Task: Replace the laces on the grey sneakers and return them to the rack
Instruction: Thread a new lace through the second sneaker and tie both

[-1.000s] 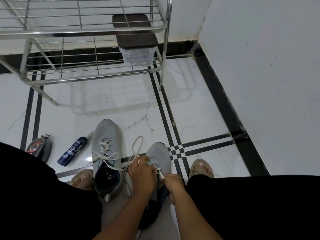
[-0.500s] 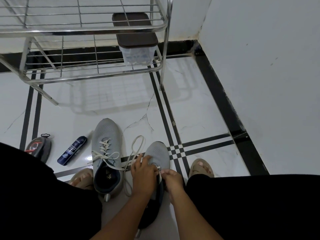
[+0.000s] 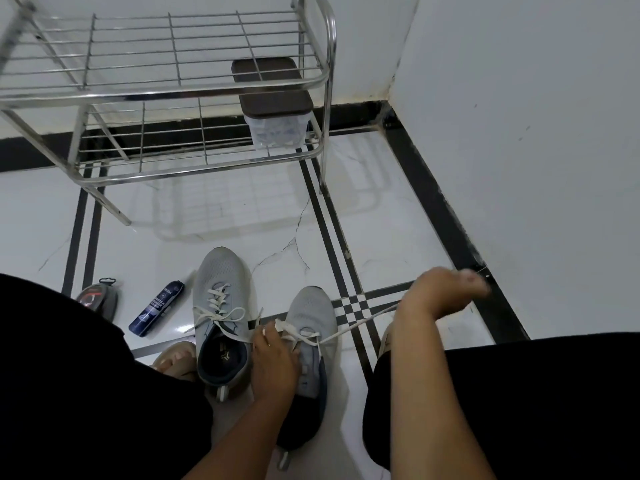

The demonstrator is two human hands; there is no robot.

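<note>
2 sneakers on floor | right hand (image 3: 446, 292) pinches lace (image 3: 360, 322) taut | left hand (image 3: 275, 355) grips right sneaker (image 3: 311, 327) | risk: hard pull unthreads eyelet, drags sneaker | left sneaker (image 3: 221, 306) loosely laced

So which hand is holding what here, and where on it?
Right hand grips the white flat lace near its free end, pulling it taut. Left hand presses the right-side grey mesh sneaker at its eyelets.

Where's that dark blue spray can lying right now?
In the head view, the spray can lies on the white floor at lower left, between the grey sneaker and a small grey pouch.
</note>
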